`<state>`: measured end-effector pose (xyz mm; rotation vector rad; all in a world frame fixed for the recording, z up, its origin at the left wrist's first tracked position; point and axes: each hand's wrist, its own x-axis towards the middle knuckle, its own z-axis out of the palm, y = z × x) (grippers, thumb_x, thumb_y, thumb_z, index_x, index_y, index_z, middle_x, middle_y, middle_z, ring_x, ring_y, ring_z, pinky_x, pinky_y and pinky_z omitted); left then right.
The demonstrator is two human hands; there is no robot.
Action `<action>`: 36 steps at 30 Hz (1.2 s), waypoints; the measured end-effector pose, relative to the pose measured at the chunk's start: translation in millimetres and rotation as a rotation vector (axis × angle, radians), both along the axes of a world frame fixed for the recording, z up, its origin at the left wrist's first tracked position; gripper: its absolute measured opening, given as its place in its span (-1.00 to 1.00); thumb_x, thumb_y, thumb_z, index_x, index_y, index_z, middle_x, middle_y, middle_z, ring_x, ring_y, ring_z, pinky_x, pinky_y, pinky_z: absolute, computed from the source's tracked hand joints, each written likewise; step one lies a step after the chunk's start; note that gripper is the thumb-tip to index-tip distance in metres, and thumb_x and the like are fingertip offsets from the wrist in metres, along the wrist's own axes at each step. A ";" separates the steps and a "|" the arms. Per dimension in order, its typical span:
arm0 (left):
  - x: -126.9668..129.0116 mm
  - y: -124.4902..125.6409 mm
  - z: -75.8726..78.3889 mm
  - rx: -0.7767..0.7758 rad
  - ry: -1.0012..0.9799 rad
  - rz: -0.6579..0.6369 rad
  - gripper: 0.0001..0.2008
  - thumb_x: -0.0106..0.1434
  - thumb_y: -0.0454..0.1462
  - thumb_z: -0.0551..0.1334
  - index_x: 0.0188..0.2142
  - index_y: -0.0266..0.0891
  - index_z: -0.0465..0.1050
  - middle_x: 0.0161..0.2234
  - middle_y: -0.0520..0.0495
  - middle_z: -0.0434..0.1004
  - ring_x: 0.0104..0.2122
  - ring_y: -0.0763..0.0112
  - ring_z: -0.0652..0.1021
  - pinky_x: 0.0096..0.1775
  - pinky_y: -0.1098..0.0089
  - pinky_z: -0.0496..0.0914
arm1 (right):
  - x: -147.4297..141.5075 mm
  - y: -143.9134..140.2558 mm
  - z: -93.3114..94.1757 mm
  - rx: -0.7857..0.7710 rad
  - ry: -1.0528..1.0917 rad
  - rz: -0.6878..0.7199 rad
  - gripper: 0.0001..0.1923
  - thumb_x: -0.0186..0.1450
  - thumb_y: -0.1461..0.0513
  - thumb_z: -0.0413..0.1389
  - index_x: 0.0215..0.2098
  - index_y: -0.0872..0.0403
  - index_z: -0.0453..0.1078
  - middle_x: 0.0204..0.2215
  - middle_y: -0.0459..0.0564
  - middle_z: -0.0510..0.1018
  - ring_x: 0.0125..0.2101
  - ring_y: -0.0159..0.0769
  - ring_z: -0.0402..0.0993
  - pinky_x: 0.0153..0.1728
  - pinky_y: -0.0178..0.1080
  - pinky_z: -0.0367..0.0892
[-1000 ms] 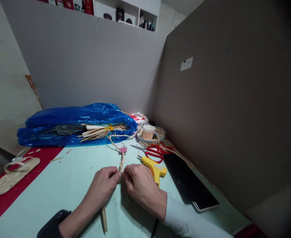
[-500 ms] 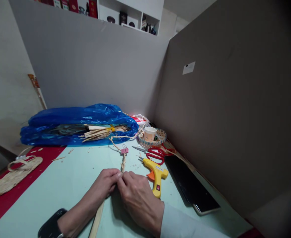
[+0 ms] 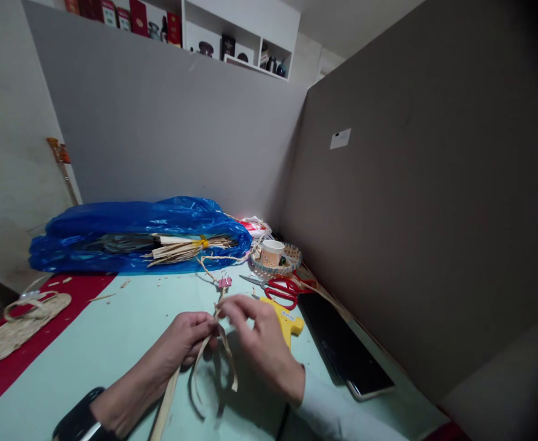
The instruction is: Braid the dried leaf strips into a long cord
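Observation:
A thin braid of straw strips (image 3: 217, 311) runs toward me from a pink binder clip (image 3: 225, 282). My left hand (image 3: 195, 335) is closed, pinching the braid's near end between thumb and fingers. Loose straw strips (image 3: 228, 355) hang below that pinch, curling over the table. My right hand (image 3: 262, 337) is just right of the braid, fingers bent with the fingertips at or beside it; motion blurs them, so I cannot tell whether they grip a strip. A wider flat strip (image 3: 165, 401) extends from under my left hand toward the front edge.
Beyond my right hand lie a yellow glue gun (image 3: 287, 318), partly covered, and red-handled scissors (image 3: 282, 291). A black tablet-like device (image 3: 342, 343) lies right. Behind are a paper cup (image 3: 272, 253) in a woven tray (image 3: 296, 250) and a blue plastic bag (image 3: 131, 215) with straw. A woven sole (image 3: 21, 331) lies left.
My right hand has lifted off the pinch and shifted up and right, its fingers loosening. Loose strips now show hanging below my left hand. The whole view has shifted slightly.

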<state>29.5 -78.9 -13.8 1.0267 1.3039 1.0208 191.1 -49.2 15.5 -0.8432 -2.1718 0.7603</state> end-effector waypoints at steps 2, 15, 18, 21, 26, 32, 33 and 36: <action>0.1 -1.0 1.1 0.006 -0.017 -0.030 -0.64 0.04 0.03 0.24 -0.54 -0.21 0.31 -0.81 0.35 -0.06 -0.74 0.66 -0.13 -0.66 0.48 -0.23 | 1.9 11.4 1.9 -0.105 0.013 -0.083 -0.71 0.43 0.22 -0.14 -0.25 0.15 0.39 -0.32 -0.01 0.54 -0.33 -0.36 0.40 -0.30 -0.34 0.21; 8.7 -6.2 6.1 0.086 0.218 -0.086 -0.68 0.11 -0.04 0.16 -0.54 -0.24 0.37 -0.78 0.28 0.03 -0.72 0.59 0.03 -0.62 0.48 -0.09 | -2.6 18.0 -16.1 -0.257 -0.150 0.062 -0.67 0.34 0.21 0.01 -0.56 0.13 0.38 -0.67 -0.17 0.35 -0.60 -0.48 0.21 -0.53 -0.39 0.04; 8.9 -9.4 7.3 0.093 0.362 -0.070 -0.67 0.17 -0.06 0.09 -0.52 -0.25 0.40 -0.82 0.22 0.13 -0.76 0.55 0.12 -0.61 0.47 0.02 | -2.1 18.0 -16.7 -0.240 -0.125 0.038 -0.68 0.31 0.24 0.04 -0.59 0.13 0.40 -0.68 -0.18 0.32 -0.59 -0.48 0.19 -0.53 -0.38 0.02; 7.5 -12.6 10.6 0.126 0.553 -0.032 -0.65 0.24 -0.10 0.02 -0.56 -0.21 0.38 -0.85 0.16 0.22 -0.78 0.46 0.25 -0.55 0.43 0.16 | -3.8 16.4 -19.5 -0.231 -0.092 0.006 -0.70 0.27 0.26 0.05 -0.60 0.14 0.40 -0.69 -0.19 0.29 -0.60 -0.48 0.15 -0.55 -0.37 -0.01; 11.5 -17.4 22.2 0.253 0.895 0.043 -0.66 0.25 -0.18 0.04 -0.62 -0.17 0.34 -0.64 0.01 0.47 -0.57 0.30 0.45 -0.41 0.36 0.19 | -7.4 13.3 -26.7 -0.227 -0.031 -0.032 -0.69 0.23 0.26 0.02 -0.66 0.14 0.31 -0.73 -0.21 0.17 -0.62 -0.48 0.02 -0.58 -0.34 -0.10; 28.0 -23.3 13.8 0.330 1.153 0.056 -0.69 0.30 -0.25 -0.05 -0.54 -0.15 0.29 -0.53 -0.08 0.51 -0.50 0.25 0.48 -0.39 0.33 0.20 | -8.2 12.0 -31.3 -0.257 0.033 -0.037 -0.66 0.18 0.29 0.01 -0.73 0.12 0.16 -0.73 -0.22 0.04 -0.59 -0.45 -0.07 -0.55 -0.30 -0.14; 30.1 -24.4 11.0 0.340 1.190 0.052 -0.69 0.31 -0.27 -0.06 -0.52 -0.15 0.31 -0.52 -0.10 0.52 -0.49 0.24 0.50 -0.39 0.32 0.21 | -7.9 12.3 -31.3 -0.282 0.041 -0.022 -0.66 0.18 0.29 0.01 -0.73 0.11 0.15 -0.74 -0.21 0.06 -0.60 -0.45 -0.05 -0.56 -0.30 -0.13; 33.8 -27.4 4.9 0.366 1.302 0.024 -0.69 0.31 -0.32 -0.07 -0.43 -0.17 0.40 -0.47 -0.13 0.54 -0.45 0.18 0.55 -0.38 0.30 0.24 | -6.8 13.5 -30.9 -0.379 0.070 0.025 -0.68 0.19 0.28 0.00 -0.72 0.10 0.16 -0.74 -0.20 0.13 -0.62 -0.45 0.02 -0.58 -0.33 -0.10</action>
